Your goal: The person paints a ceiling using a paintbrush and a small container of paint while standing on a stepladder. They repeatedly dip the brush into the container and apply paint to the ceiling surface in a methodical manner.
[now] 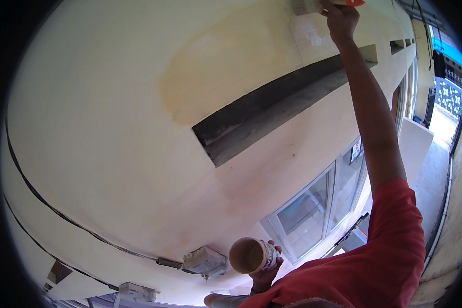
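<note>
Brush [307, 6] crosswise in right-hand fingers [325, 10]

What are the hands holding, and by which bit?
The right grip holds a brush by its middle; the left grip holds a cup by its outer side.

Cream wall [97, 108] with yellowish patch [205, 66]

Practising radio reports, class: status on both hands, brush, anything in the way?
Right hand raised, gripping brush near wall; contact unclear. Left hand holding cup, mouth toward camera. Recess lower on wall; nothing seen blocking brush.
</note>
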`<state>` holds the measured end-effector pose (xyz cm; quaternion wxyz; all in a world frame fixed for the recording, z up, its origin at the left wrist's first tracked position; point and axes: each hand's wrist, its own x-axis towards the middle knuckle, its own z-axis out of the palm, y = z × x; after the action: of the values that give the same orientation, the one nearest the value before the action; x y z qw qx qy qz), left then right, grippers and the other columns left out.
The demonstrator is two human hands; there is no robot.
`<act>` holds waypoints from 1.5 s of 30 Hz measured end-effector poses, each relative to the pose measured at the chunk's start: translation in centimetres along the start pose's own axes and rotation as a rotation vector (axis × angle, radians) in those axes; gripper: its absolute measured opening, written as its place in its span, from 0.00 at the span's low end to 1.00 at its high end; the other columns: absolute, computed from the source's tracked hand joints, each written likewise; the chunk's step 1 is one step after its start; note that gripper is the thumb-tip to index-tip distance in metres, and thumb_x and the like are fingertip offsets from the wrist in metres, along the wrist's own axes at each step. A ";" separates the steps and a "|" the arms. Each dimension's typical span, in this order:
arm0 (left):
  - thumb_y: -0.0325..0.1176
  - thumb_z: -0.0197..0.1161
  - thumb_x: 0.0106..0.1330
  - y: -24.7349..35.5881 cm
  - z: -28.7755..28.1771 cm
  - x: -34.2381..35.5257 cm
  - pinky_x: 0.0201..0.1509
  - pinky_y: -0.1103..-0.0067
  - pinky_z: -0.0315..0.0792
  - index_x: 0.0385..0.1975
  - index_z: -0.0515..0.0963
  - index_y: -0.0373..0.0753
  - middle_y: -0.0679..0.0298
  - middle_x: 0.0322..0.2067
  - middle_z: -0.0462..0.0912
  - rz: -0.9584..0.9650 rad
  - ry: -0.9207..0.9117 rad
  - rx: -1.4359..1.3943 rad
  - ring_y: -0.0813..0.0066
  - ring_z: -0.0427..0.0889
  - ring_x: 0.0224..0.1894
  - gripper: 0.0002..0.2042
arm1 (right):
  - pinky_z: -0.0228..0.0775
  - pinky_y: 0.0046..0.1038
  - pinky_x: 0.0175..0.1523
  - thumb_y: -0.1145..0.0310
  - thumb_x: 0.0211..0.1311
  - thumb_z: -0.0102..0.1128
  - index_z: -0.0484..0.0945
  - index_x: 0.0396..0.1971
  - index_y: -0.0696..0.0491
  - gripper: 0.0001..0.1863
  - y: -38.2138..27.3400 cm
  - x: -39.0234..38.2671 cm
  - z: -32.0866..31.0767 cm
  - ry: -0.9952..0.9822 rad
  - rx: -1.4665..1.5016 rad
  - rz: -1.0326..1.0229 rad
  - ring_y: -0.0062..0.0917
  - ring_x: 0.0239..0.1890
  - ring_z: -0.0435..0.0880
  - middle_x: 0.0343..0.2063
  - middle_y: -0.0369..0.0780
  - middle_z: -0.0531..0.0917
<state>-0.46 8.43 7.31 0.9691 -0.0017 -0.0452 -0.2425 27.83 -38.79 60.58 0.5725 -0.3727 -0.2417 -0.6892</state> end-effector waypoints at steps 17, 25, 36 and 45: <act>0.56 0.67 0.71 -0.9 -0.3 -0.3 0.63 0.56 0.76 0.67 0.77 0.49 0.55 0.67 0.72 -0.010 -0.065 0.024 0.49 0.68 0.69 0.29 | 0.88 0.31 0.47 0.79 0.61 0.76 0.87 0.40 0.63 0.09 -1.4 -9.1 -2.9 -0.042 0.177 0.259 0.28 0.38 0.90 0.39 0.41 0.88; 0.53 0.68 0.70 -0.3 -0.2 -0.8 0.64 0.57 0.76 0.67 0.77 0.48 0.56 0.67 0.71 0.010 -0.032 -0.031 0.52 0.67 0.70 0.28 | 0.83 0.29 0.47 0.68 0.64 0.75 0.85 0.43 0.58 0.13 -3.3 -7.0 -2.5 -0.030 0.024 -0.231 0.27 0.40 0.90 0.38 0.38 0.89; 0.53 0.71 0.68 0.0 -0.9 -0.6 0.65 0.57 0.75 0.69 0.75 0.49 0.56 0.67 0.71 0.023 -0.045 0.001 0.53 0.66 0.70 0.31 | 0.83 0.23 0.51 0.76 0.65 0.74 0.89 0.39 0.55 0.05 -4.2 -14.7 -8.1 -0.363 -0.341 -0.068 0.20 0.44 0.89 0.40 0.35 0.89; 0.52 0.71 0.67 0.3 -0.9 0.0 0.65 0.57 0.75 0.70 0.75 0.49 0.57 0.68 0.70 -0.004 -0.066 0.011 0.54 0.66 0.71 0.32 | 0.84 0.26 0.57 0.79 0.64 0.74 0.92 0.43 0.52 0.09 -6.9 -14.0 -6.0 -0.378 -0.464 -0.542 0.27 0.51 0.89 0.47 0.38 0.86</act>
<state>-0.19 8.70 6.42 0.9666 -0.0043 -0.0785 -0.2441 20.63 -33.23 46.60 0.2158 -0.5351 -0.2702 -0.7707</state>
